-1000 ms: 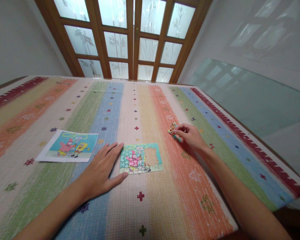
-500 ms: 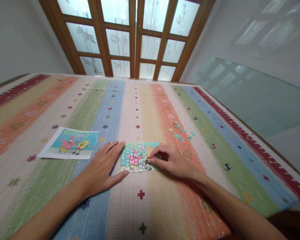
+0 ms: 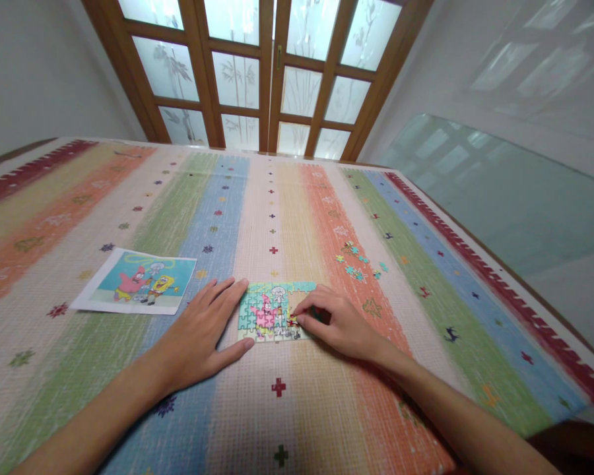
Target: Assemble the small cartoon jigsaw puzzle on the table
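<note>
A partly filled jigsaw puzzle (image 3: 264, 313) with cartoon figures lies flat on the striped cloth before me. My left hand (image 3: 208, 328) rests with spread fingers at its left edge, thumb near the lower left corner and fingertips by the upper left. Over the puzzle's right part, my right hand (image 3: 339, 321) pinches a small puzzle piece (image 3: 293, 319) with red and yellow on it, down at the board. Bare brown backing (image 3: 297, 300) shows above that piece. My right fingers hide some of the puzzle's right side.
Several loose puzzle pieces (image 3: 359, 262), mostly teal, lie beyond my right hand. A printed reference picture (image 3: 136, 284) of the same cartoon lies on the left. The striped tablecloth (image 3: 277, 422) covers the table; a glass-paned wooden door (image 3: 267, 79) stands behind it.
My right fingertips have shifted very slightly at the same spot on the puzzle, still pinching the piece. The left hand stays put. The camera view has tilted a little.
</note>
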### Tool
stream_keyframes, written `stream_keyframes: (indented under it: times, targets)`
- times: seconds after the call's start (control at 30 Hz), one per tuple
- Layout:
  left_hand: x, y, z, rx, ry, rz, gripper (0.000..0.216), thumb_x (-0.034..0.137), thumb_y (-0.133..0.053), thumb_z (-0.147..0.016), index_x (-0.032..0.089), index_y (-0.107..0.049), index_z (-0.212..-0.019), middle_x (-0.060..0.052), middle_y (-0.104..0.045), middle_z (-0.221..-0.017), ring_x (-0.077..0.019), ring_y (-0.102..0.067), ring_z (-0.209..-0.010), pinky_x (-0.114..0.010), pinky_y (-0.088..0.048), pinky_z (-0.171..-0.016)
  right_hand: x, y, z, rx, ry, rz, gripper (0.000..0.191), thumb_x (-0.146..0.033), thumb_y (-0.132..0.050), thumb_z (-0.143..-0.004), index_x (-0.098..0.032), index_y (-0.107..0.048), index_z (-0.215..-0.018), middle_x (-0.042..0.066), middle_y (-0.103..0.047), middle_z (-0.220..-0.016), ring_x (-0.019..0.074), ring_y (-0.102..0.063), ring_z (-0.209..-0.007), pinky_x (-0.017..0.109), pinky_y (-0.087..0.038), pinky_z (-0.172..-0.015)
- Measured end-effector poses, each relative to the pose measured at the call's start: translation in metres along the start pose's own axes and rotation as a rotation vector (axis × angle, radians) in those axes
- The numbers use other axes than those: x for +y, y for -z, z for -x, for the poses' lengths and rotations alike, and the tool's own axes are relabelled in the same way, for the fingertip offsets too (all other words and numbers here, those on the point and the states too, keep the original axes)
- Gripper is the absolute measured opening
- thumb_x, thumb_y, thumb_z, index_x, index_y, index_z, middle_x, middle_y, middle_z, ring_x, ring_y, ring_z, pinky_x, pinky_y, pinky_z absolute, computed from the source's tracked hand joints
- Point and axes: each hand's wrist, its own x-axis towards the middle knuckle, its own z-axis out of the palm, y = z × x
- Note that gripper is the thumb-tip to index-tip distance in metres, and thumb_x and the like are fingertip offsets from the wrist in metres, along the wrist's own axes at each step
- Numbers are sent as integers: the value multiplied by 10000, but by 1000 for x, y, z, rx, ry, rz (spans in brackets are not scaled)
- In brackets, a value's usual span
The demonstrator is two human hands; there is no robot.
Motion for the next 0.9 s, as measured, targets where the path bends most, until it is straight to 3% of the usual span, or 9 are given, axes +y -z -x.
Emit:
stream_keyframes:
  times: [0.33,0.63,0.9]
  targets:
    - [1,0,-1,-11,-7,-15,837,578,-523,-973,162,-163,-1604,-187,-480,-1538,-374,-455,-1412,-582,-364,-1163,1,-8,2,96,177,108,103,-163,-579,-947,-175,-672,-904,48,-636,-893,181,-564,-884,344,-434,-804]
    - [1,1,-1,-22,3,17,859,567,-526,-973,206,-106,-1629,-152,-459,-1567,-364,-442,-1424,-588,-334,-1186,5,-8,4,73,465,284,154,-251,-562,-994,-176,-694,-971,63,-675,-937,192,-553,-846,371,-424,-776]
    - [1,1,-1,-36,-1,-2,847,564,-515,-980,190,-103,-1619,-170,-450,-1568,-365,-424,-1438,-598,-338,-1180,6,-8,5,32,494,351,172,-298,-568,-997,-196,-694,-937,52,-682,-942,200,-551,-860,385,-424,-793]
